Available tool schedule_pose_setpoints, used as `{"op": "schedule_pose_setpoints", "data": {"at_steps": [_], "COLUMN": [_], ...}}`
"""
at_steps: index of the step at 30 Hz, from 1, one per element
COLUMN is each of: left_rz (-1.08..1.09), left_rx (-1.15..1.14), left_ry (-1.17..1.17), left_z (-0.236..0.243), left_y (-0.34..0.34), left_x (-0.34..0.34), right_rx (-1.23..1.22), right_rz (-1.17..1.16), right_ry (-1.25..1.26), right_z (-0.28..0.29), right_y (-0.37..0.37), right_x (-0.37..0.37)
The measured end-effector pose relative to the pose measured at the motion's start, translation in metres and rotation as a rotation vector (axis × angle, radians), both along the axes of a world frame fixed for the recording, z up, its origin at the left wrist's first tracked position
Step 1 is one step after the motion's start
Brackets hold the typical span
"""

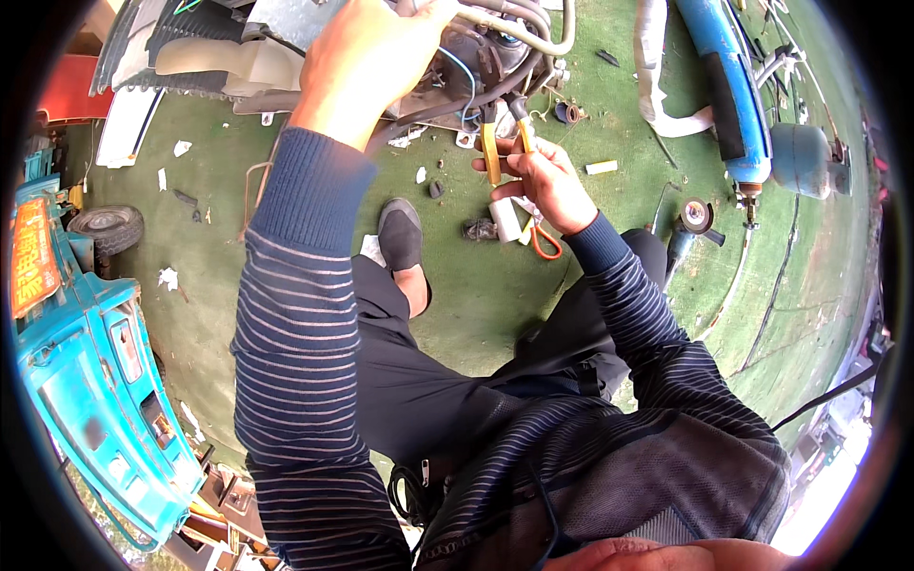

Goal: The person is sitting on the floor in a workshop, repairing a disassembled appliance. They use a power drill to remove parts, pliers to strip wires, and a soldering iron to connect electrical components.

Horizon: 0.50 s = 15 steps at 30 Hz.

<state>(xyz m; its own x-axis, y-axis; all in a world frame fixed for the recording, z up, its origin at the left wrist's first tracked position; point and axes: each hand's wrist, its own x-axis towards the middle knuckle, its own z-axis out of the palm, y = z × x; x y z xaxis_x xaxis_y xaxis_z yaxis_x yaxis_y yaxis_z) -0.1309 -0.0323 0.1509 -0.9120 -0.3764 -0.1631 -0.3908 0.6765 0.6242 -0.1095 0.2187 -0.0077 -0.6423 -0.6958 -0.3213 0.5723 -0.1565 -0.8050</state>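
Note:
My right hand (552, 186) is closed around a pair of pliers with yellow-orange handles (490, 152). The handles stand apart, and their dark jaws point up into the hoses and wires of a compressor-like machine (471, 57). My left hand (371, 52) reaches over the left part of that machine, beside a grey bent tube (519, 33). The picture's top edge cuts off its fingers, so its grip is hidden. A thin light-blue wire (466, 71) and a black hose (447, 112) run between the two hands.
Orange-handled scissors (546, 245) and a white tape roll (506, 220) lie below my right hand. To the right are an angle grinder (698, 217), a blue gas cylinder (728, 86) and a white wrapped pipe (652, 76). A turquoise vehicle (95, 381) stands at the left; scraps litter the green floor.

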Motion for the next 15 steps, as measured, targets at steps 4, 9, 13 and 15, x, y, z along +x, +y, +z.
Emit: {"op": "schedule_pose_setpoints", "data": {"at_steps": [4,9,13,15], "left_rz": [0.012,0.022,-0.039,-0.042], "left_rx": [-0.154,-0.220,-0.178,-0.135], "left_ry": [0.064,0.050,0.092,0.096], "left_z": [-0.001,-0.001,-0.006,-0.007], "left_y": [0.005,0.008,0.003,0.002], "left_x": [0.002,0.001,0.001,0.003], "right_rx": [-0.012,-0.022,0.009,0.034], "right_rz": [0.031,0.055,-0.002,-0.043], "right_ry": [0.017,0.062,0.067,0.048], "right_z": [-0.001,-0.004,-0.009,-0.009], "right_y": [-0.003,-0.007,-0.014,-0.019], "right_x": [-0.010,-0.019,-0.016,-0.013]}}
